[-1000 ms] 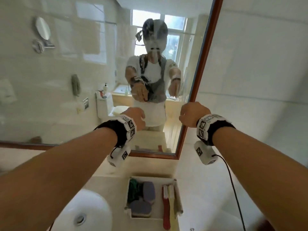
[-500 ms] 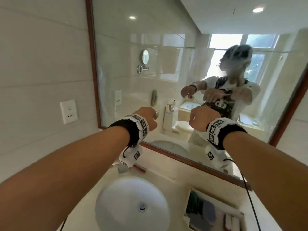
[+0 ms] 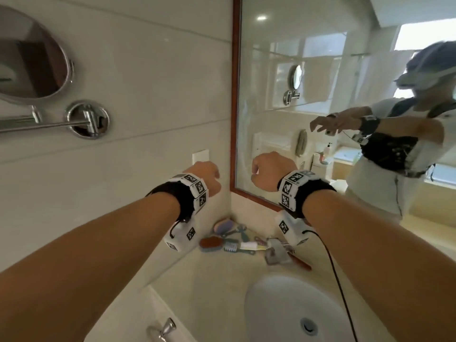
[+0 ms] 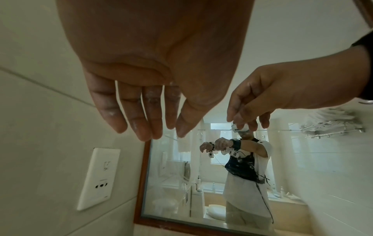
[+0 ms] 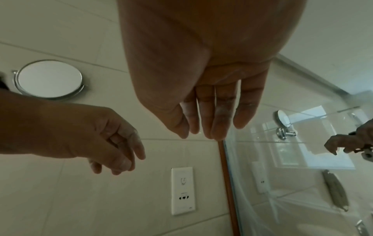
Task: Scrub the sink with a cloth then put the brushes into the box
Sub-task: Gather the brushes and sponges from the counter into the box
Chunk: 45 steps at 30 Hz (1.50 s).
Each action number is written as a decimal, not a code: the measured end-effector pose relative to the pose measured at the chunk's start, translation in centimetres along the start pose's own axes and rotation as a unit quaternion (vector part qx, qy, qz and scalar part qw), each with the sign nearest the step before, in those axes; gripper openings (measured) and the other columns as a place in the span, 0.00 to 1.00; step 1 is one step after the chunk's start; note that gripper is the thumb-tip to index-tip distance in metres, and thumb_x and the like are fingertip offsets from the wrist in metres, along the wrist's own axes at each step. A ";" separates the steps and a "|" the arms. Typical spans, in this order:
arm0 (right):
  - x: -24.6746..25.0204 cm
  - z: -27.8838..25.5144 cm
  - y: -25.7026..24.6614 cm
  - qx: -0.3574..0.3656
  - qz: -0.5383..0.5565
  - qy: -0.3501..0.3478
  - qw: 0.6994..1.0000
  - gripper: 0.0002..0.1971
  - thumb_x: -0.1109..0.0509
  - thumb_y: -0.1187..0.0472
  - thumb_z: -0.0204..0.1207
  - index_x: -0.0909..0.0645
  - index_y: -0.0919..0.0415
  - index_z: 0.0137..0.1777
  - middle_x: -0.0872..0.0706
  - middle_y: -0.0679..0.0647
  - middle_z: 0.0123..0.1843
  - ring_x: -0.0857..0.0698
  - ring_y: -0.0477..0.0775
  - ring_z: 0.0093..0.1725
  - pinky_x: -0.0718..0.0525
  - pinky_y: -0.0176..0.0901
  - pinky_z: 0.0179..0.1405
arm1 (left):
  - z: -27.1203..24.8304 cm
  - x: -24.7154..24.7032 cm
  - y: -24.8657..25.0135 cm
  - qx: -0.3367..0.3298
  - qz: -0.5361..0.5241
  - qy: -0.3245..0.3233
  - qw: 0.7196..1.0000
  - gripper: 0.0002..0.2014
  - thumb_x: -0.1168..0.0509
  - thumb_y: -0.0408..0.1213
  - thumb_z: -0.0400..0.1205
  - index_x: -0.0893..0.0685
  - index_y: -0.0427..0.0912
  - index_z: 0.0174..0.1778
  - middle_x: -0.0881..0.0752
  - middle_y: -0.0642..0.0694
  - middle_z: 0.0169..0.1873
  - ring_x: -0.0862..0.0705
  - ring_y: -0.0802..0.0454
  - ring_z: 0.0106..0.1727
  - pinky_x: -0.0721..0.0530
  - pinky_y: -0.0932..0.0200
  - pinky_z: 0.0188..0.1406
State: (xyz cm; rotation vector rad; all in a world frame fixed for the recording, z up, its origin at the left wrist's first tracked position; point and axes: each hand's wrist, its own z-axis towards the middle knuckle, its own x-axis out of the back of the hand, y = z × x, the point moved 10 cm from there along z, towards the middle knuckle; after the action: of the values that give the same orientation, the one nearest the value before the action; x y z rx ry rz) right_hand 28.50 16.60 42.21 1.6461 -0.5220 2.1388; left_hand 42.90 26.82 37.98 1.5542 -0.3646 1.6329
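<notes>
Both hands are raised in front of the wall, well above the counter, and both hold nothing. My left hand has relaxed, nearly straight fingers with white residue on them. My right hand hangs beside it, fingers loose and straight. Several brushes lie scattered on the counter corner below the hands, among them a red-backed brush and a long red-handled one. The white round sink sits at the lower right. Neither the box nor a cloth is in view.
A wood-framed wall mirror fills the right and reflects a person. A round shaving mirror on a chrome arm sticks out at upper left. A white wall outlet is behind my left hand. A chrome handle shows at the bottom.
My view has swung left, from the box and right mirror edge to the counter's left corner with the brushes. Both hands stayed raised and empty, moving left with it.
</notes>
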 end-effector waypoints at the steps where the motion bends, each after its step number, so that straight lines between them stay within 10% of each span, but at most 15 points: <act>1: -1.0 0.7 -1.0 0.002 0.000 -0.006 1.000 0.10 0.33 0.54 0.76 0.14 0.55 0.53 0.14 0.54 0.55 0.14 0.59 0.51 0.14 0.48 0.50 | 0.7 -0.4 -1.1 0.002 0.001 -0.007 1.000 0.15 0.34 0.42 0.71 0.16 0.56 0.54 0.15 0.52 0.54 0.16 0.48 0.55 0.18 0.58 0.51; 17: -16.1 15.7 4.3 -0.056 0.071 -0.108 0.990 0.13 0.33 0.49 0.75 0.14 0.53 0.54 0.14 0.55 0.56 0.15 0.60 0.51 0.13 0.51 0.52 | 15.0 -15.0 -4.7 -0.014 -0.004 -0.109 0.994 0.16 0.30 0.41 0.74 0.18 0.55 0.57 0.19 0.52 0.57 0.18 0.51 0.57 0.22 0.62 0.51; 22: -24.5 18.9 6.6 -0.078 0.081 -0.162 0.980 0.11 0.31 0.51 0.73 0.15 0.51 0.53 0.14 0.52 0.56 0.14 0.59 0.51 0.13 0.50 0.52 | 17.7 -21.2 -6.7 -0.001 0.016 -0.147 0.989 0.23 0.33 0.56 0.63 0.19 0.58 0.54 0.16 0.53 0.54 0.17 0.50 0.51 0.17 0.56 0.53; 31: -40.4 18.3 10.1 -0.176 0.080 -0.273 0.942 0.13 0.30 0.55 0.75 0.17 0.56 0.58 0.14 0.56 0.55 0.14 0.60 0.51 0.13 0.51 0.53 | 21.1 -34.6 -10.9 -0.037 0.022 -0.270 0.962 0.05 0.38 0.48 0.81 0.20 0.54 0.50 0.15 0.45 0.48 0.16 0.39 0.44 0.17 0.53 0.45; 35: -46.0 17.7 11.0 -0.219 0.100 -0.323 0.915 0.13 0.30 0.53 0.78 0.19 0.59 0.58 0.14 0.57 0.56 0.15 0.60 0.51 0.15 0.49 0.48 | 21.9 -41.7 -13.4 -0.037 0.017 -0.317 0.947 0.23 0.38 0.40 0.78 0.24 0.59 0.70 0.20 0.46 0.69 0.18 0.42 0.62 0.19 0.53 0.59; 39: -50.5 17.3 11.6 -0.243 0.073 -0.328 0.910 0.20 0.32 0.44 0.78 0.21 0.60 0.60 0.15 0.58 0.55 0.17 0.62 0.54 0.17 0.50 0.52 | 22.1 -46.8 -14.7 -0.061 0.134 -0.348 0.926 0.15 0.36 0.42 0.81 0.19 0.42 0.63 0.16 0.43 0.60 0.16 0.43 0.60 0.20 0.54 0.53; 45: -55.6 16.4 11.9 -0.298 0.086 -0.311 0.898 0.29 0.36 0.44 0.78 0.30 0.62 0.73 0.31 0.59 0.77 0.35 0.65 0.76 0.29 0.58 0.70 | 21.9 -53.1 -15.2 -0.123 0.190 -0.357 0.906 0.15 0.43 0.46 0.84 0.22 0.46 0.65 0.24 0.44 0.69 0.28 0.41 0.73 0.28 0.47 0.72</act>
State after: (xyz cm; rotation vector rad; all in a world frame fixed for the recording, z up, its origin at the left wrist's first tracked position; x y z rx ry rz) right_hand 48.88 -6.41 -8.34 1.9050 -1.3934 1.2792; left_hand 62.87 1.55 -11.91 1.9179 -1.2820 1.1513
